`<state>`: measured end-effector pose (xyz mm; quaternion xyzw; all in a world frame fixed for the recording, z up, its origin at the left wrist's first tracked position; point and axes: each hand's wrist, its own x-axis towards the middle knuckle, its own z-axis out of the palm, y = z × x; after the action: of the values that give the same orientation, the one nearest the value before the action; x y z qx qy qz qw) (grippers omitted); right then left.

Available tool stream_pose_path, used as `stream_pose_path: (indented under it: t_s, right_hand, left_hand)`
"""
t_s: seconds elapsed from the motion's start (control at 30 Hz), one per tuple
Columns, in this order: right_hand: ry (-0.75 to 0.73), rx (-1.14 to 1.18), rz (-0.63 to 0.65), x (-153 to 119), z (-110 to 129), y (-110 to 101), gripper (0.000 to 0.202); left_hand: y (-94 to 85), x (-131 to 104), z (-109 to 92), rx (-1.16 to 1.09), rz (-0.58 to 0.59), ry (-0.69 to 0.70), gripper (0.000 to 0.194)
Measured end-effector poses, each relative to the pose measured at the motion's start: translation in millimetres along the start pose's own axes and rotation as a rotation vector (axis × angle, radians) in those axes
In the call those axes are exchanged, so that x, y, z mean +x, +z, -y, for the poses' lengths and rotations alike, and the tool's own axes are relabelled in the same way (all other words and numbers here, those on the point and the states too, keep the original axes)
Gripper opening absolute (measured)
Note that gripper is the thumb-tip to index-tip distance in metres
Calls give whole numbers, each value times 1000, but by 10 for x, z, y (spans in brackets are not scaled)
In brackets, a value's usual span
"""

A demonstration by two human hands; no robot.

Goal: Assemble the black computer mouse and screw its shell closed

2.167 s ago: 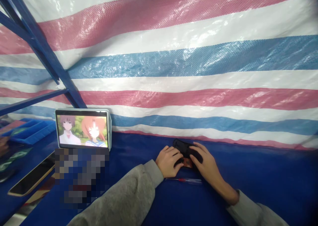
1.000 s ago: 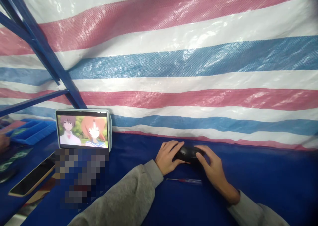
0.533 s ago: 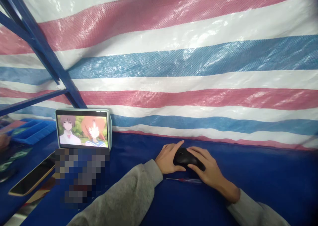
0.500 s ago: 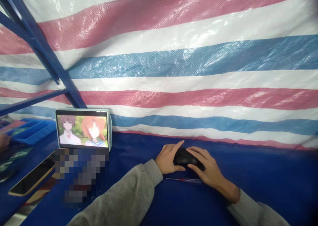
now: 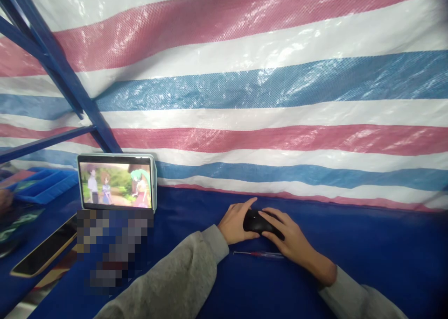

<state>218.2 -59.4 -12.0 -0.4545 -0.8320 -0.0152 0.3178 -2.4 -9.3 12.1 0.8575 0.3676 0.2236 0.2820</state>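
Note:
A black computer mouse point(image 5: 258, 222) lies on the blue table cover between my two hands. My left hand point(image 5: 235, 224) grips its left end, thumb on the near side and a finger pointing up and away. On the right, my right hand point(image 5: 292, 235) wraps the other end, fingers along the far side and thumb along the near side. Just in front of the mouse rests a thin screwdriver point(image 5: 259, 254) with a clear and red handle, its right end close to my right wrist. The underside of the mouse is hidden.
A tablet point(image 5: 115, 183) in a pale case stands at left, playing a cartoon. A phone point(image 5: 45, 246) lies before it, beside a pixelated patch. Further left are a blue tray point(image 5: 52, 186) and another person's blurred hand point(image 5: 5, 200). Striped sheeting point(image 5: 266, 137) and a blue metal frame point(image 5: 70, 78) stand behind.
Both hands and the mouse have shifted very slightly left, still in the same hold. The picture on the tablet has changed to another scene.

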Motion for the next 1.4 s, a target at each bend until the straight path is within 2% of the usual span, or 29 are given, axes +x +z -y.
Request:
stream_pose_path:
  t_s: [0.4, 0.73, 1.4]
  right_hand:
    - [53, 47, -26, 1, 1, -2, 44]
    - [128, 81, 55, 17, 11, -21, 41]
    - [115, 63, 50, 6, 16, -6, 41]
  left_hand:
    - [8, 5, 30, -23, 4, 11, 99]
    - [13, 10, 51, -29, -4, 21, 99]
    - [-14, 7, 5, -8, 8, 22, 96]
